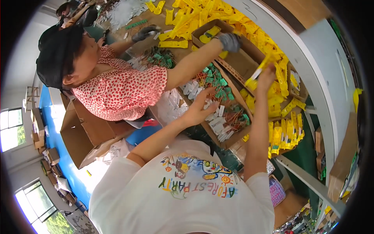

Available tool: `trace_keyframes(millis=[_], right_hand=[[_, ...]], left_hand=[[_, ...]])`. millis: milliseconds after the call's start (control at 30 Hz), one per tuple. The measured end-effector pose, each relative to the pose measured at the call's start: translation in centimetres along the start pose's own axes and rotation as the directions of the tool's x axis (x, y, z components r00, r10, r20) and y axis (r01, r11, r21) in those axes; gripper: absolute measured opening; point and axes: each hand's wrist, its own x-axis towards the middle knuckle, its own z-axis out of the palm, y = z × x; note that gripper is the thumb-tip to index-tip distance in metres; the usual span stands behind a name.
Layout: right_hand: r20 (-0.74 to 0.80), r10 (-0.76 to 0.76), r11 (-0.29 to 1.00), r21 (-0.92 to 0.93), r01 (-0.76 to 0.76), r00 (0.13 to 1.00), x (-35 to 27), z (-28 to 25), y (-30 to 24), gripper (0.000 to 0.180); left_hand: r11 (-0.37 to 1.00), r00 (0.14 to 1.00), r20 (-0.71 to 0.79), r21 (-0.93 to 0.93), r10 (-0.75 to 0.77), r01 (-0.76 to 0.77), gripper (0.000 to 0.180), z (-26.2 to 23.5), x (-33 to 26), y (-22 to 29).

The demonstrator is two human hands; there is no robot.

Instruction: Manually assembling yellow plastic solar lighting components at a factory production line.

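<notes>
White T-shirt, wearer's. Left hand (pixel 200 107): spread above box of small white parts (pixel 218 121). Right hand (pixel 265 76): pinching yellow plastic strip (pixel 258 74), likely light, stiff; grip mid-length.

Yellow plastic piece (pixel 257 74), long, tilted, upper right of frame, pinched at top end. White tags (pixel 218 117) loose in cardboard tray (pixel 218 140), frame ctr.
</notes>
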Motion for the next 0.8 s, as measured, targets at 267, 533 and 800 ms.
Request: trace_keyframes(millis=[267,533,800], right_hand=[[0.445,-0.066,0.925,-0.309,0.222,0.893,7.2,2.7,8.4,0.039],[-0.235,0.09,0.821,-0.532,-0.205,0.968,-5.7,-11.6,7.3,0.019],[0.459,0.411,0.726,-0.688,0.022,0.788,-7.1,-7.5,7.4,0.034]], left_hand=[[0.993,0.958,0.284,-0.095,-0.046,0.075,0.023,-1.5,5.5,2.1],[0.869,0.903,0.377,-0.355,-0.205,0.345,0.021,2.6,4.4,-3.8],[0.877,0.804,0.57,-0.285,-0.168,0.386,0.018,5.9,0.1,-3.1]])
